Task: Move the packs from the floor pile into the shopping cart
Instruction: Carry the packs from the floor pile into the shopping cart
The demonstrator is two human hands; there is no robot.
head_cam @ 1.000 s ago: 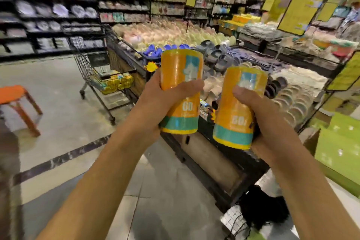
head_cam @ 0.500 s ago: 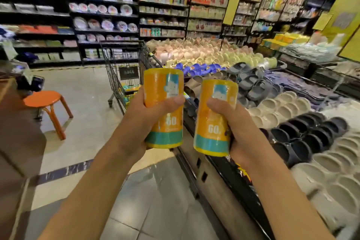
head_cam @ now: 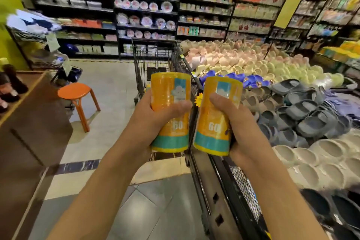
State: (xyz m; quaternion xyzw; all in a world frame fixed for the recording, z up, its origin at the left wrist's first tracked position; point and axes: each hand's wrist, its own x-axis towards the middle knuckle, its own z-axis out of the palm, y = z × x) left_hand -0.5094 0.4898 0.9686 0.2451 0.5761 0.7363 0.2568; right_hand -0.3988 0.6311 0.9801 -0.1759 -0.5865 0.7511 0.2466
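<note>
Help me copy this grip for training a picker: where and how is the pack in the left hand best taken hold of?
Around its middle, from the side. The left pack is an upright cylinder, so the left hand wraps its orange band, thumb across the front, fingers behind. The right hand holds the right pack likewise.

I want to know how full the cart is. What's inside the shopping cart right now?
The shopping cart stands behind the two orange packs, left pack and right pack. They and the hands cover most of its basket, so only wire walls show; the contents cannot be seen.
</note>
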